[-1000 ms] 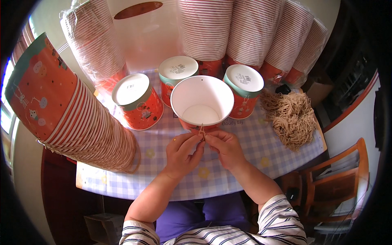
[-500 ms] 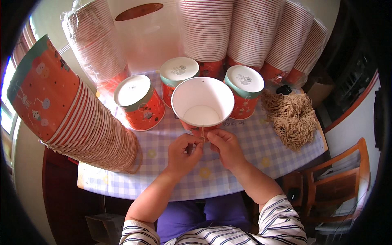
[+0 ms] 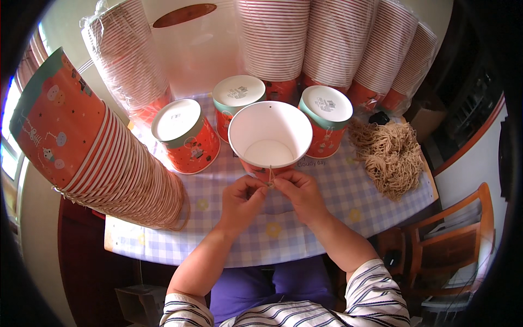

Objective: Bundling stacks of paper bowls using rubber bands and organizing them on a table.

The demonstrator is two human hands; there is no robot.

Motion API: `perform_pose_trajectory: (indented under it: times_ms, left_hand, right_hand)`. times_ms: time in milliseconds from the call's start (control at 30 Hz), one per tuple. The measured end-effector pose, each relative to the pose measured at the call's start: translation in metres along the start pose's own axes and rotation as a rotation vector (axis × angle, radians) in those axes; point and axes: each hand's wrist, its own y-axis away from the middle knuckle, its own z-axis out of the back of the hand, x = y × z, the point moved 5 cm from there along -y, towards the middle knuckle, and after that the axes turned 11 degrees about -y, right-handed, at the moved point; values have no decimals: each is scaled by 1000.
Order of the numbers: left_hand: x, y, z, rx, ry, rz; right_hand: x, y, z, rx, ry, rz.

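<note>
Tan string, thin and short, runs up from between both sets of fingertips to the near rim of the open paper cup; the left hand pinches it with thumb and forefinger, the remaining fingers curled; the right hand pinches the same string just beside the left, fingertips of both hands nearly touching. The open paper cup stands directly beyond the hands, mouth tilted toward the person, white inside, orange outside; a small hole shows in its far wall near the rim. Left of this cup lies an upturned orange cup with a white base; behind it stands a second upturned cup; right of it stands a third, close against its side. Further right of the open cup lies a heap of tan string bundles. Far left of the cup, a long nested stack of orange cups lies on its side. Behind the cup, wrapped sleeves of cups stand in a row. All rest on a checked tablecloth; a wooden chair stands to the right, below the table edge.
</note>
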Motion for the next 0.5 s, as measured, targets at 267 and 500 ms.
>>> perform_pose_trajectory:
  times_ms: [267,500]
  left_hand:
    - [-5,-4,-1,32,241,-101]
    - [-3,-1,-4,60,137,-18]
  right_hand:
    - [0,-1,1,9,18,14]
    - [3,0,-2,27,31,19]
